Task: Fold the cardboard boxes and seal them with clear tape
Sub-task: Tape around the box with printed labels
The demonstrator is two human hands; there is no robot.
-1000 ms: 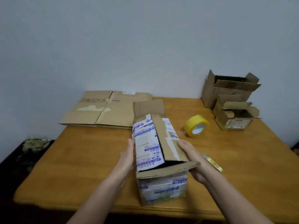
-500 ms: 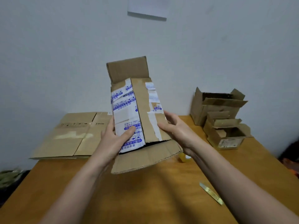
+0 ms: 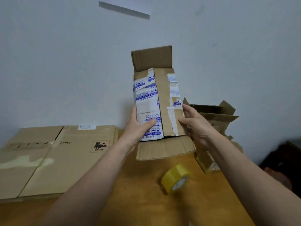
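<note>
Cardboard box (image 3: pixel 160 101) with torn blue-printed white labels is held up in the air above the wooden table (image 3: pixel 146 193), well clear of its surface. The left hand (image 3: pixel 138 126) grasps its left edge, thumb pressed across the labelled face; the right hand (image 3: pixel 193 126) grips the right edge with fingers curled around the side. Two long flaps are folded in and meet along a seam down the middle, but no fresh tape crosses that seam, so this end looks closed yet unsealed. One short flap stands up at the far end and another hangs loose at the near end, both still unfolded.

Yellowish tape roll (image 3: pixel 176 180) lies on its side on the table below the box, touched by neither hand. A large flattened carton (image 3: pixel 53 159) marked PICO lies at the left, not yet erected. Behind the right arm sit opened small boxes (image 3: pixel 216 115) with ragged flaps up, apparently unsealed too. As a judgement, the task is at an early stage: folding of one box is partway, taping has not begun, and several boxes remain.
</note>
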